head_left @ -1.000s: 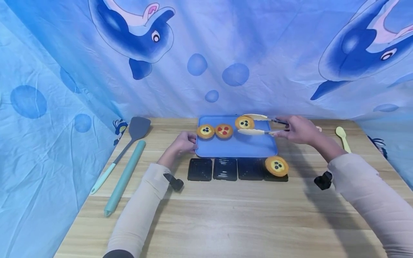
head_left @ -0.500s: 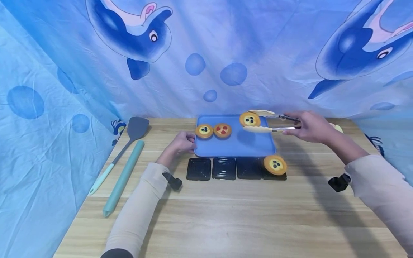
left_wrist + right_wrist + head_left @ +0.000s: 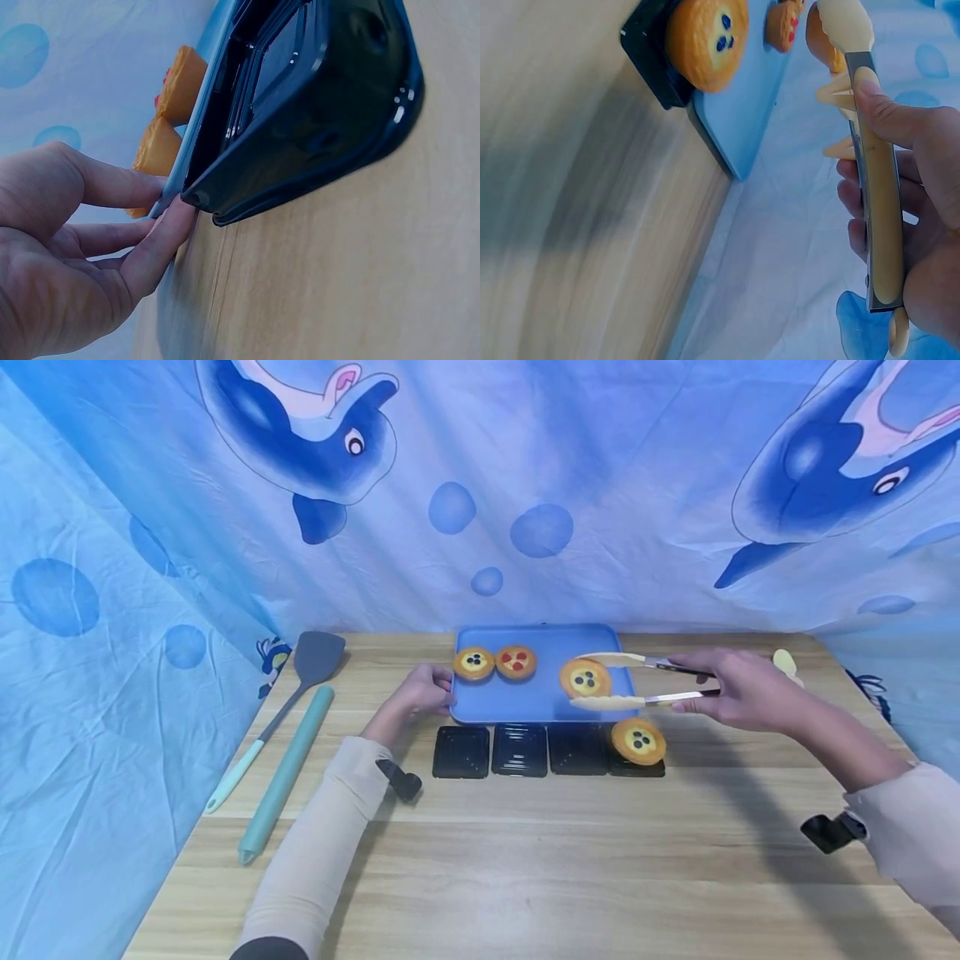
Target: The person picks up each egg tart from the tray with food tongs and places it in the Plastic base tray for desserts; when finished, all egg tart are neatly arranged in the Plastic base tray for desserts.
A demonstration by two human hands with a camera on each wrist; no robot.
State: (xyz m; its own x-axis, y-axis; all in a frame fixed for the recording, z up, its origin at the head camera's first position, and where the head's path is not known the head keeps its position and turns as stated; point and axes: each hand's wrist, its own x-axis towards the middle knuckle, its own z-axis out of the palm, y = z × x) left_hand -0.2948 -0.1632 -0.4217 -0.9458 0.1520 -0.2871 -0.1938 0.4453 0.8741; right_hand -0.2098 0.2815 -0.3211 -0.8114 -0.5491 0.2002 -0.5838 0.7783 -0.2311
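Note:
My right hand (image 3: 750,689) grips a pair of tongs (image 3: 881,187) with cream-coloured tips. Between those tips a tart with dark berries (image 3: 586,680) is held above the right part of a blue tray (image 3: 517,706). My left hand (image 3: 82,240) pinches the tray's left edge between thumb and fingers. On the tray's left side sit another berry tart (image 3: 474,663) and a tart with red pieces (image 3: 516,662), side by side. In front of the tray stands a row of black square containers (image 3: 520,752). The rightmost one bears a third berry tart (image 3: 638,741), which sits slightly tilted.
At the left of the wooden table (image 3: 525,868) lie a grey spatula (image 3: 318,657) with a mint handle and a green rolling pin (image 3: 288,772). A pale yellow spoon (image 3: 784,662) lies at the right, partly hidden by my right hand. A blue dolphin-print cloth (image 3: 637,527) hangs behind.
My right hand has lifted the berry tart off the tray with the tongs, then brought it right and toward the containers. The left hand stays at the tray's edge.

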